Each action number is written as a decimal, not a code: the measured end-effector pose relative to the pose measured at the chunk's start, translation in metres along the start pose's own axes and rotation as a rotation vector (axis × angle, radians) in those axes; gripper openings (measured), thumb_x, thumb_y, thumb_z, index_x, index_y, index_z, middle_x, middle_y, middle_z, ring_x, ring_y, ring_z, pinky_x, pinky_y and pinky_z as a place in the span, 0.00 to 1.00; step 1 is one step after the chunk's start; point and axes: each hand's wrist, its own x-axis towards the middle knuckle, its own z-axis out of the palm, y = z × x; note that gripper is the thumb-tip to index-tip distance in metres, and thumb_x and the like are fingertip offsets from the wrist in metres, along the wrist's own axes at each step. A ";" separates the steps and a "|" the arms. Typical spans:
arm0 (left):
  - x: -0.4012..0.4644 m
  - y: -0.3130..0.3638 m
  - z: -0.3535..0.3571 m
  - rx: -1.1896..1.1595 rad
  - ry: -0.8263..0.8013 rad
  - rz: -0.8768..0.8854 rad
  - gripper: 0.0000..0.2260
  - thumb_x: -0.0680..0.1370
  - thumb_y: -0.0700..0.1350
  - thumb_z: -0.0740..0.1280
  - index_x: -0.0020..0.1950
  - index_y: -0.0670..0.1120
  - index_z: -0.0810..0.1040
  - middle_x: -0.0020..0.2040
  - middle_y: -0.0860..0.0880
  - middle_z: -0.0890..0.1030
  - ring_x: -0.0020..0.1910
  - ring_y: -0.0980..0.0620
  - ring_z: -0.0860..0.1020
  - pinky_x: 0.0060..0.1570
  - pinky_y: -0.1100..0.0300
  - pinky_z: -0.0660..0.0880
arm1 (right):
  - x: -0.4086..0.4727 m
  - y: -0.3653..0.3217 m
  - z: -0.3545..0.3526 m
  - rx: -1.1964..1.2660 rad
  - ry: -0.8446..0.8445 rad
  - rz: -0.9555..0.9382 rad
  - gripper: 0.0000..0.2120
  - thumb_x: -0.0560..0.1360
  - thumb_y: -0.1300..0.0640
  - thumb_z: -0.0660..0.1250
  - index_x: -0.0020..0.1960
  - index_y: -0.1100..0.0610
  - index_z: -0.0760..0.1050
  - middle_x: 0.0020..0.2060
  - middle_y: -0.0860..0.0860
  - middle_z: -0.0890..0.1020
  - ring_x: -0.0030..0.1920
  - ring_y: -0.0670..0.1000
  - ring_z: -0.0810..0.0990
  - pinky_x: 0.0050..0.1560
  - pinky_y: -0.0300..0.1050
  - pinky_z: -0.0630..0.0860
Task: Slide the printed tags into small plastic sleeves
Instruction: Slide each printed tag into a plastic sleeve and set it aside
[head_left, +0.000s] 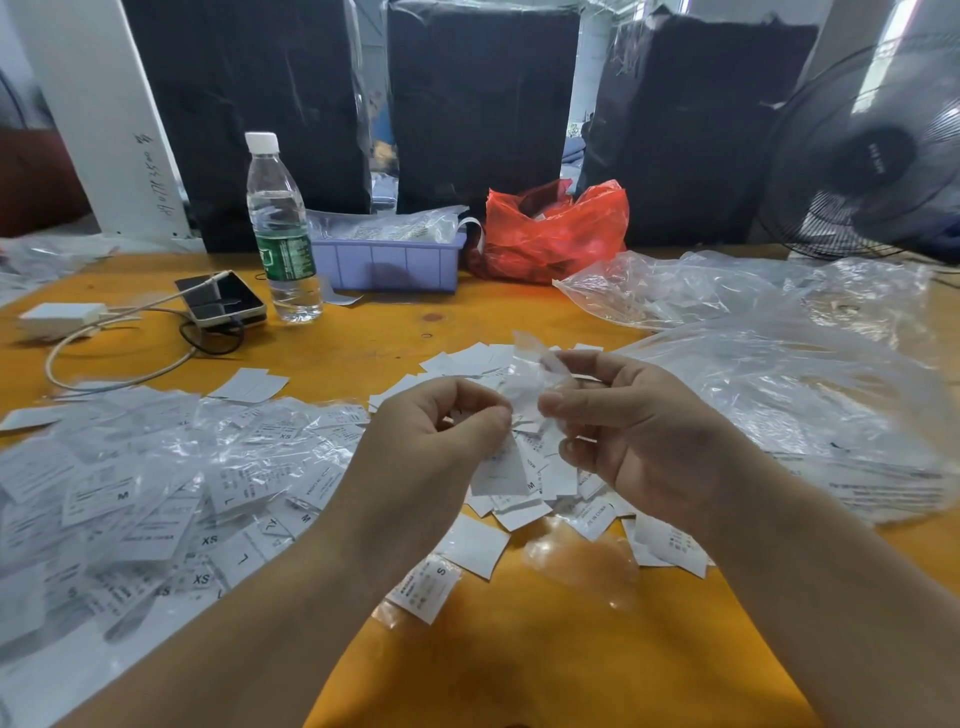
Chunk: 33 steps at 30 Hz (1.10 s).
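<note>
- Step: insertion; left hand (441, 415) pinches tag (501, 467), right hand (623, 415) pinches sleeve (535, 374).
- Next: sleeve mouth needs opening, tag aligned, judged.

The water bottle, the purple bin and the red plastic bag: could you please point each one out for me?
water bottle (280, 228): head view, on its clear body above the green label.
purple bin (389, 265): head view, on its front wall.
red plastic bag (556, 234): head view, on its crumpled front.

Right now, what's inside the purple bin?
Clear plastic bags of small pale pieces poke above the purple bin rim. Anything beneath them is hidden by the wall.
</note>
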 end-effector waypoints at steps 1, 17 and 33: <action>0.000 -0.001 0.000 -0.009 -0.011 -0.005 0.02 0.73 0.49 0.72 0.41 0.56 0.83 0.40 0.52 0.83 0.36 0.57 0.79 0.31 0.70 0.73 | 0.000 -0.001 -0.001 0.017 0.012 0.001 0.25 0.59 0.66 0.73 0.56 0.60 0.76 0.31 0.51 0.79 0.27 0.46 0.75 0.27 0.39 0.72; -0.001 0.002 0.001 -0.149 -0.088 0.016 0.18 0.66 0.46 0.73 0.54 0.53 0.76 0.42 0.48 0.86 0.40 0.51 0.84 0.36 0.62 0.80 | -0.001 -0.001 -0.001 0.064 -0.061 0.011 0.12 0.65 0.62 0.72 0.49 0.59 0.80 0.32 0.50 0.79 0.28 0.44 0.71 0.29 0.37 0.72; -0.006 0.006 0.004 -0.102 -0.142 0.049 0.19 0.67 0.49 0.72 0.56 0.57 0.74 0.44 0.51 0.86 0.44 0.52 0.84 0.39 0.63 0.80 | 0.000 0.000 0.001 0.017 0.055 -0.112 0.15 0.62 0.60 0.72 0.48 0.60 0.78 0.29 0.52 0.81 0.27 0.44 0.73 0.29 0.37 0.74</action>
